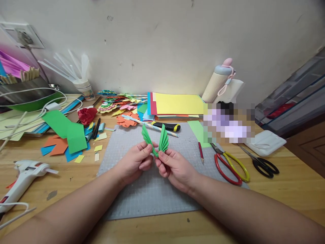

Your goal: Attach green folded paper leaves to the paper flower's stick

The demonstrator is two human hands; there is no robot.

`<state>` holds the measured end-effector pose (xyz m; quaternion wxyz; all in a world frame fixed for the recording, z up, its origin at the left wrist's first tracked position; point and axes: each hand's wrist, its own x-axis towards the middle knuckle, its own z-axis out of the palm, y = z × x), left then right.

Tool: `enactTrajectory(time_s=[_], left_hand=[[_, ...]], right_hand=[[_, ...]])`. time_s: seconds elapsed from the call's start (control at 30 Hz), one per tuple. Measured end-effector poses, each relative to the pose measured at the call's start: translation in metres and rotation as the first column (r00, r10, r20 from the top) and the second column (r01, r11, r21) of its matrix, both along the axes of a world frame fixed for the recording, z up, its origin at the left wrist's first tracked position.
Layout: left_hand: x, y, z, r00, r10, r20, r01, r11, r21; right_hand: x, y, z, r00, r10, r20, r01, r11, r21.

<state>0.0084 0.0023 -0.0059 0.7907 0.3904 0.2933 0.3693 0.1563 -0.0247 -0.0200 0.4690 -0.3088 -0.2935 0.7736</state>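
Observation:
A pleated green paper piece point(155, 139), folded into a V with two fanned wings, is held above the grey cutting mat point(152, 193). My left hand point(135, 161) pinches its lower left part with thumb and fingers closed. My right hand point(172, 166) pinches the fold at the base of the right wing, fingers closed. Both hands meet at the paper's bottom fold, over the middle of the mat.
Red-and-yellow scissors point(230, 166), black scissors point(261, 164) and a red pencil point(200, 153) lie to the right. A white glue gun point(21, 178) sits at left. Coloured paper scraps point(67, 137), a yellow paper stack point(177, 104), a utility knife point(167, 126) and paper flowers lie behind.

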Motion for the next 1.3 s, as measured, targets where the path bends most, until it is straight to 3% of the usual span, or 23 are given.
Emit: enactTrajectory(time_s=[0.17,0.37,0.57,0.77,1.1,1.2,1.3], left_hand=[[-0.001,-0.001,0.006,0.998,-0.045,-0.044,0.044,0.999,-0.016],[-0.002,0.0,0.002,0.984,0.156,-0.081,-0.147,0.983,0.108],[-0.004,0.005,-0.003,0.964,0.212,-0.158,-0.185,0.968,0.169],[-0.005,0.007,-0.004,0.941,0.285,-0.183,-0.253,0.95,0.182],[-0.006,0.006,-0.005,0.932,0.221,-0.288,-0.159,0.962,0.222],[-0.006,0.005,-0.006,0.926,0.212,-0.313,-0.147,0.965,0.219],[-0.005,0.006,-0.006,0.944,0.228,-0.239,-0.186,0.965,0.185]], right_hand=[[0.003,0.003,0.003,0.999,0.011,0.033,-0.012,1.0,0.009],[0.008,0.015,0.002,0.958,-0.18,0.224,0.139,0.972,0.188],[0.006,0.011,0.001,0.93,-0.179,0.322,0.091,0.958,0.272],[0.007,0.008,-0.001,0.916,-0.093,0.389,-0.001,0.972,0.234],[0.005,0.005,0.0,0.842,0.113,0.528,-0.224,0.963,0.151],[0.004,0.005,-0.001,0.832,0.118,0.543,-0.238,0.959,0.155],[0.004,0.006,-0.003,0.877,0.045,0.478,-0.141,0.976,0.167]])
